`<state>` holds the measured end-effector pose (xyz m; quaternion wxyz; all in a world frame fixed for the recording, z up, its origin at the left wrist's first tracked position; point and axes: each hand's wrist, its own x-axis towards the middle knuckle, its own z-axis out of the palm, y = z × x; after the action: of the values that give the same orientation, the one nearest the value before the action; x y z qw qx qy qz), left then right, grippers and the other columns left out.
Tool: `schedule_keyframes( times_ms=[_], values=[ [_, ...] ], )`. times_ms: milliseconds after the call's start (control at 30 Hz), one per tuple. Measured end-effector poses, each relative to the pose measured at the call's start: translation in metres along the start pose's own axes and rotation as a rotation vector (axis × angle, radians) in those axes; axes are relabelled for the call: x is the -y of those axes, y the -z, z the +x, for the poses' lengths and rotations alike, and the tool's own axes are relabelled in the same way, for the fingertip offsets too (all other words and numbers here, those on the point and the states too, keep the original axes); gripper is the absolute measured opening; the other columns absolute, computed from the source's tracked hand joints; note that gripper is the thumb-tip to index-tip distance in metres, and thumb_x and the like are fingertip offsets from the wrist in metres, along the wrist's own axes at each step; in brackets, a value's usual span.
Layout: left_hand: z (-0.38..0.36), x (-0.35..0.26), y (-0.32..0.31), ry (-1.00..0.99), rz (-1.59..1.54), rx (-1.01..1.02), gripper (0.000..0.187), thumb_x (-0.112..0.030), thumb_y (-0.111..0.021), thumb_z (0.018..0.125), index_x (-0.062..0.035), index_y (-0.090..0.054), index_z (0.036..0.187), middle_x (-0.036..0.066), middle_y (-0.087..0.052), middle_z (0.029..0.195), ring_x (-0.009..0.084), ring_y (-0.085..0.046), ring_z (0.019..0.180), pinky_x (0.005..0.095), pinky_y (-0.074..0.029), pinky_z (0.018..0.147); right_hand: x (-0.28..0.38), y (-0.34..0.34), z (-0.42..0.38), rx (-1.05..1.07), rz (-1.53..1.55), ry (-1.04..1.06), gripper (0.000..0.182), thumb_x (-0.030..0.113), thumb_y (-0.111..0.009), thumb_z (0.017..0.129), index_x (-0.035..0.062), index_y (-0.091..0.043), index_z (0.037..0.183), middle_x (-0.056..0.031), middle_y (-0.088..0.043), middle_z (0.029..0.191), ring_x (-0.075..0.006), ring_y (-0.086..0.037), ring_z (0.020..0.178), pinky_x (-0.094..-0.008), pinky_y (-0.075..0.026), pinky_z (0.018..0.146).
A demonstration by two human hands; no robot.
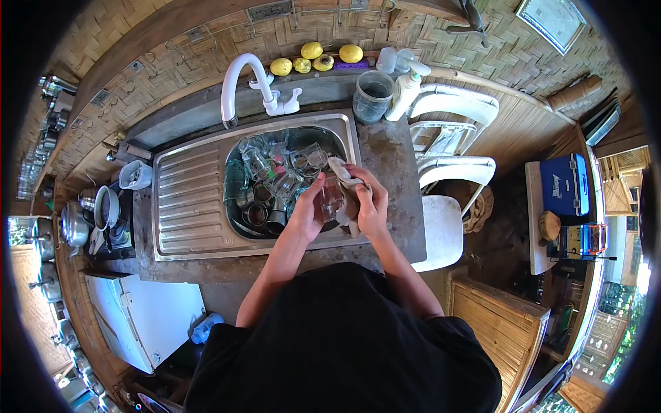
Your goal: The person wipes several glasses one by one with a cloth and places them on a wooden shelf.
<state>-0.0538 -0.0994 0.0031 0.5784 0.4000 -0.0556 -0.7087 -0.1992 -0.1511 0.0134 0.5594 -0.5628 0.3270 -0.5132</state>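
Over the right end of the sink basin, my left hand [308,208] grips a clear drinking glass [332,197] by its side. My right hand [370,203] is closed on a pale, crumpled cloth [348,206], which touches the glass; part of the cloth hangs below the fingers. Beneath both hands, the steel sink [350,148] holds several glasses [257,165] and mugs [256,213] piled together. Some of the pile is hidden by my hands.
A white faucet [241,69] arches behind the basin, left of several yellow fruits [311,51]. A dark plastic container [374,96] and a pump bottle [405,96] stand at the counter's back right. The ribbed drainboard [189,199] lies left; white chairs [441,227] stand right.
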Motion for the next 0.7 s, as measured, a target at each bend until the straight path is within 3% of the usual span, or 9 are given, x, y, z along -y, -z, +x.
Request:
schedule_keyframes(
  times_ms=[133, 200, 267, 367, 400, 500, 567, 633, 700],
  values=[
    [-0.001, 0.005, -0.009, -0.044, -0.153, -0.003, 0.037, -0.042, -0.046, 0.107, -0.0143, -0.059, 0.128, 0.004, -0.065, 0.119, 0.0180, -0.065, 0.111, 0.0380, -0.053, 0.097, 0.011, -0.003, 0.005, 0.182, -0.246, 0.263, 0.032, 0.002, -0.050, 0.083, -0.0059, -0.070, 0.107, -0.0203, -0.069, 0.119, -0.0387, -0.060, 0.124, -0.0442, -0.043, 0.109],
    [0.012, 0.014, 0.012, 0.002, -0.328, 0.219, 0.039, -0.041, -0.042, 0.107, -0.0136, -0.057, 0.131, 0.005, -0.064, 0.120, 0.0187, -0.064, 0.113, 0.0382, -0.055, 0.096, 0.021, -0.013, 0.003, 0.242, -0.317, 0.387, 0.029, 0.001, -0.053, 0.076, -0.0053, -0.071, 0.098, -0.0201, -0.070, 0.114, -0.0443, -0.060, 0.122, -0.0524, -0.043, 0.110],
    [0.017, 0.015, 0.022, 0.058, -0.478, 0.356, 0.042, -0.041, -0.039, 0.108, -0.0121, -0.056, 0.134, 0.005, -0.064, 0.121, 0.0192, -0.064, 0.115, 0.0380, -0.058, 0.091, 0.025, -0.012, 0.003, 0.276, -0.304, 0.409, 0.027, 0.000, -0.053, 0.075, -0.0055, -0.071, 0.095, -0.0194, -0.071, 0.110, -0.0434, -0.061, 0.121, -0.0535, -0.043, 0.109],
    [0.017, 0.022, 0.037, 0.002, -0.454, 0.377, 0.044, -0.043, -0.039, 0.108, -0.0125, -0.055, 0.135, 0.006, -0.063, 0.122, 0.0193, -0.065, 0.112, 0.0374, -0.057, 0.093, 0.030, -0.011, 0.002, 0.348, -0.300, 0.482, 0.024, 0.002, -0.052, 0.071, -0.0044, -0.069, 0.087, -0.0170, -0.072, 0.100, -0.0402, -0.066, 0.113, -0.0539, -0.045, 0.108],
    [0.008, 0.011, 0.017, 0.069, -0.437, 0.111, 0.044, -0.048, -0.043, 0.107, -0.0101, -0.061, 0.121, 0.006, -0.066, 0.109, 0.0174, -0.068, 0.096, 0.0346, -0.058, 0.083, 0.030, -0.011, -0.001, 0.384, -0.263, 0.487, 0.023, 0.003, -0.052, 0.071, -0.0039, -0.069, 0.086, -0.0166, -0.072, 0.099, -0.0395, -0.066, 0.111, -0.0537, -0.046, 0.107],
    [0.024, 0.000, 0.022, 0.412, -0.653, 0.902, 0.045, -0.051, -0.051, 0.104, -0.0078, -0.064, 0.103, 0.004, -0.067, 0.089, 0.0157, -0.067, 0.080, 0.0310, -0.056, 0.072, 0.036, -0.007, -0.006, 0.487, -0.138, 0.488, 0.020, 0.009, -0.053, 0.073, -0.0022, -0.067, 0.082, -0.0155, -0.072, 0.094, -0.0375, -0.069, 0.101, -0.0533, -0.049, 0.102],
    [-0.050, -0.038, -0.059, -0.008, -0.052, -0.149, 0.041, -0.049, -0.063, 0.099, -0.0087, -0.063, 0.091, 0.002, -0.064, 0.076, 0.0142, -0.063, 0.068, 0.0289, -0.053, 0.064, 0.037, -0.002, -0.012, 0.555, -0.013, 0.427, 0.020, 0.011, -0.053, 0.076, -0.0018, -0.067, 0.081, -0.0152, -0.072, 0.093, -0.0373, -0.069, 0.099, -0.0529, -0.050, 0.100],
    [-0.009, -0.028, -0.006, 0.208, -0.151, -0.109, 0.040, -0.049, -0.063, 0.099, -0.0096, -0.064, 0.092, 0.002, -0.064, 0.077, 0.0142, -0.061, 0.068, 0.0307, -0.054, 0.068, 0.032, 0.005, -0.013, 0.461, 0.260, 0.280, 0.026, 0.018, -0.053, 0.084, -0.0035, -0.067, 0.083, -0.0178, -0.071, 0.094, -0.0349, -0.069, 0.099, -0.0500, -0.050, 0.098],
    [0.004, -0.016, 0.013, 0.125, -0.146, -0.050, 0.038, -0.047, -0.070, 0.095, -0.0101, -0.065, 0.095, 0.002, -0.066, 0.080, 0.0147, -0.064, 0.072, 0.0294, -0.055, 0.070, 0.027, 0.009, -0.016, 0.264, 0.552, 0.102, 0.031, 0.022, -0.053, 0.088, -0.0052, -0.067, 0.087, -0.0199, -0.071, 0.098, -0.0335, -0.068, 0.102, -0.0488, -0.051, 0.097]
  ],
)
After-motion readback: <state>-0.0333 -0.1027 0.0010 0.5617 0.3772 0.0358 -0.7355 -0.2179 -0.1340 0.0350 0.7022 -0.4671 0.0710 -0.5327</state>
